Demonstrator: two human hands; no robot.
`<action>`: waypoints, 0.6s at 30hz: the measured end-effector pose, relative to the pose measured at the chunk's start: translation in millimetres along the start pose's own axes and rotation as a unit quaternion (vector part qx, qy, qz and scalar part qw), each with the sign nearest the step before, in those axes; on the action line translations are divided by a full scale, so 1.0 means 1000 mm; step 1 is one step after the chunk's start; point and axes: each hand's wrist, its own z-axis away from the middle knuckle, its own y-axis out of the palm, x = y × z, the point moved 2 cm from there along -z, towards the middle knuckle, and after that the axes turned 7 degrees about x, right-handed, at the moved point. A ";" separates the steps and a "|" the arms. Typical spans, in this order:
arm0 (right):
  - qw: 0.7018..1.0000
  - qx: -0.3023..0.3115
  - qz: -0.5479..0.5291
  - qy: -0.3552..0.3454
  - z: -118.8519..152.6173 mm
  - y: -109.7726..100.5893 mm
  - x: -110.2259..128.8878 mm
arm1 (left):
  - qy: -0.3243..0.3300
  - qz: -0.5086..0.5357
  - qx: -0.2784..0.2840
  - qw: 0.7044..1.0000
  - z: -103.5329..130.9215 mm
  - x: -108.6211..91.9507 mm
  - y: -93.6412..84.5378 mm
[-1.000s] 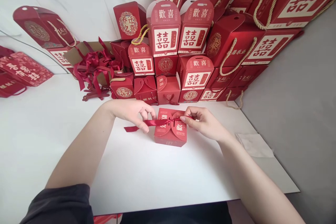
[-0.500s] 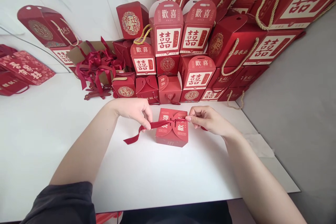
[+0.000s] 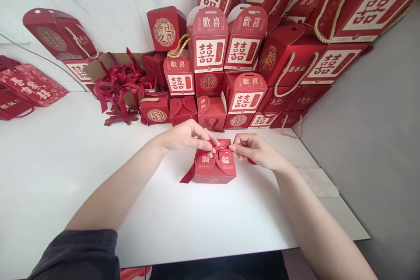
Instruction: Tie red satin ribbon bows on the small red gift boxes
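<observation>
A small red gift box [image 3: 215, 173] with rounded closing flaps and gold characters sits on the white table in front of me. A dark red ribbon [image 3: 188, 174] crosses its top through the slots, one tail hanging off the left side. My left hand [image 3: 193, 136] is over the top of the box, thumb and fingers pinching the ribbon near the slots. At the right edge of the box, my right hand [image 3: 251, 151] pinches the other part of the ribbon between thumb and forefinger. A short ribbon end shows under the right hand.
Stacked red gift boxes [image 3: 210, 52] line the back of the white table [image 3: 157, 223]. Left of them stands a cardboard carton [image 3: 100, 68] overflowing with red ribbons [image 3: 123, 81]. Red bags [image 3: 33, 83] lie at the far left. A grey wall [image 3: 370, 140] bounds the right side.
My left hand has moved right, from the ribbon's left stretch to the middle of the box top. The left ribbon tail has drawn in towards the box. My right hand stays nearly still.
</observation>
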 end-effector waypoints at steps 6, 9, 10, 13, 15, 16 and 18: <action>0.999 0.042 0.003 0.014 0.007 -0.009 0.005 | -0.070 -0.067 -0.041 0.994 0.000 0.002 0.000; 0.998 0.062 0.014 -0.006 0.015 -0.013 0.013 | -0.080 -0.088 -0.053 0.992 -0.001 0.003 0.000; 0.998 0.062 0.016 -0.029 0.017 -0.012 0.016 | -0.084 -0.093 -0.053 0.991 -0.001 0.003 0.000; 0.993 0.030 0.017 -0.113 0.018 -0.001 0.026 | -0.097 -0.114 -0.039 0.988 -0.002 0.004 0.000; 0.986 -0.003 0.047 -0.158 0.014 0.012 0.030 | -0.091 -0.120 -0.028 0.988 -0.002 0.005 0.000; 0.981 -0.018 0.077 -0.176 0.012 0.019 0.032 | -0.086 -0.119 -0.023 0.989 -0.002 0.005 0.000; 0.965 -0.049 0.158 -0.205 0.006 0.032 0.034 | -0.073 -0.110 -0.015 0.991 -0.003 0.005 0.001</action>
